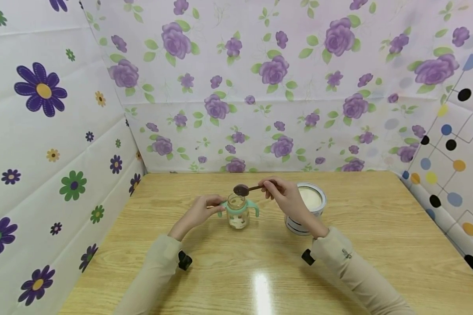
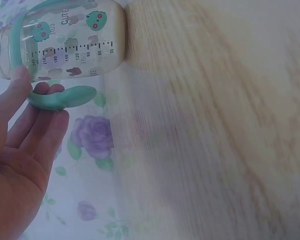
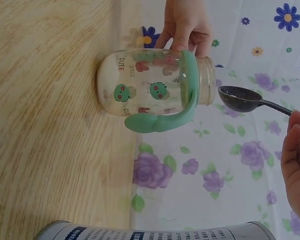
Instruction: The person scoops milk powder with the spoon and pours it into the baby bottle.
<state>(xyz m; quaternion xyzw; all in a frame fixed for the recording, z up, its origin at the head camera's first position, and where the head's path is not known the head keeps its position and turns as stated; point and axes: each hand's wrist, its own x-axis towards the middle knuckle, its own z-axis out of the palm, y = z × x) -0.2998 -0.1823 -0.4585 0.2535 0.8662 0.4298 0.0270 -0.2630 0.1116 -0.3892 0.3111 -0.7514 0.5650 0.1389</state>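
A clear baby bottle (image 1: 238,217) with a mint-green collar and two side handles stands upright and uncapped on the table. Pale powder appears to lie at its bottom. My left hand (image 1: 203,210) grips the left handle (image 2: 65,98), the thumb against the collar. My right hand (image 1: 285,199) pinches the handle of a dark brown spoon (image 3: 240,99). The spoon's bowl hovers just above the bottle's open mouth, apart from it, with only traces of powder visible inside. An open tin (image 1: 323,202) of pale powder stands to the right, partly behind my right hand and wrist.
The wooden table (image 1: 236,271) carries the bottle and the tin. Behind it hangs a cloth with purple roses (image 1: 273,70). Flowered cloth (image 1: 43,144) borders the left side and dotted cloth (image 1: 453,175) the right.
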